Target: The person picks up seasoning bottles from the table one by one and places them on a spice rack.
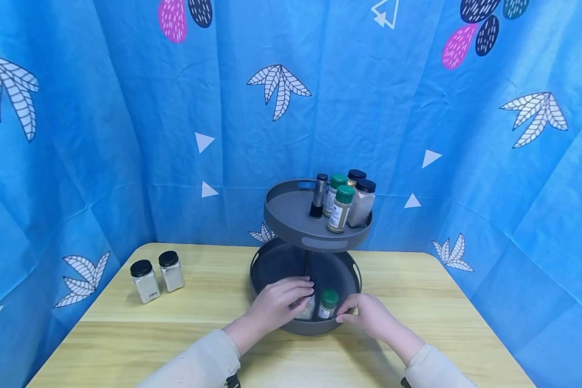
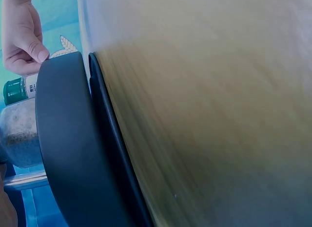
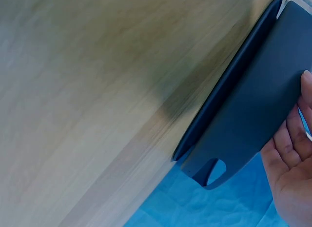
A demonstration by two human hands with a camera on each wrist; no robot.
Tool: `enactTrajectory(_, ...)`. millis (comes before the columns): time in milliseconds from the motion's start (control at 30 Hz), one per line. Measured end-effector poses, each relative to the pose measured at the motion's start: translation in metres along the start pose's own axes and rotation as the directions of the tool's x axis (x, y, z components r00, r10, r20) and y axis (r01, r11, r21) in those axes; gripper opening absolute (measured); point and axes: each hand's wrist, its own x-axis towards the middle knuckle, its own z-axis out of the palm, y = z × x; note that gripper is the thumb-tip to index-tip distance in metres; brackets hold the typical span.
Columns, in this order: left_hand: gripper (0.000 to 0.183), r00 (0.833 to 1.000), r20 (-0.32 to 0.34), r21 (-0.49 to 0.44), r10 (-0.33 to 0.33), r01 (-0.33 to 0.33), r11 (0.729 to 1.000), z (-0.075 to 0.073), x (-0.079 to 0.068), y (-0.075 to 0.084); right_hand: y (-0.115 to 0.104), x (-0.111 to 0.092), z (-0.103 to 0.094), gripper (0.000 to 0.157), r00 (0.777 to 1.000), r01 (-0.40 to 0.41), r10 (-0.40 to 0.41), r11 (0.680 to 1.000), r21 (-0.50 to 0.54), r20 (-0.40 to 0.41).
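A dark grey two-tier turntable (image 1: 291, 215) stands on the table. In the head view my left hand (image 1: 282, 302) reaches over the lower tray (image 1: 258, 280), its fingers curled round the top of a clear, black-lidded jar (image 1: 308, 308) that they partly hide. Beside that jar is a green-capped spice jar (image 1: 327, 305), standing in the same tray. My right hand (image 1: 368, 315) pinches the lower tray's front right rim; the right wrist view has its thumb against the outer wall (image 3: 263, 90). The left wrist view catches the clear jar (image 2: 20, 132) behind the wall.
On the upper tray stand two green-capped jars (image 1: 339, 213), two black-lidded jars (image 1: 361, 205) and a slim dark-capped bottle (image 1: 318, 196). Two white jars with black lids (image 1: 146, 283) sit on the table (image 1: 213, 302) at left. A blue patterned curtain (image 1: 281, 145) surrounds the table's back and sides.
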Motion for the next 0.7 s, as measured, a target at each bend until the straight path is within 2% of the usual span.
enactTrajectory(300,0.022,1.0,-0.001,-0.013,0.015,-0.015,1.0,0.0027,-0.0011,0.0023,-0.0007,-0.0005,-0.0002,0.005,1.0,0.017,-0.017,1.0,0.005,-0.004)
enactTrajectory(700,0.023,0.999,0.045,-0.029,0.023,-0.021,0.999,0.0027,0.0005,0.0028,-0.0013,-0.0012,-0.0008,0.005,1.0,0.028,-0.028,1.0,0.005,-0.013)
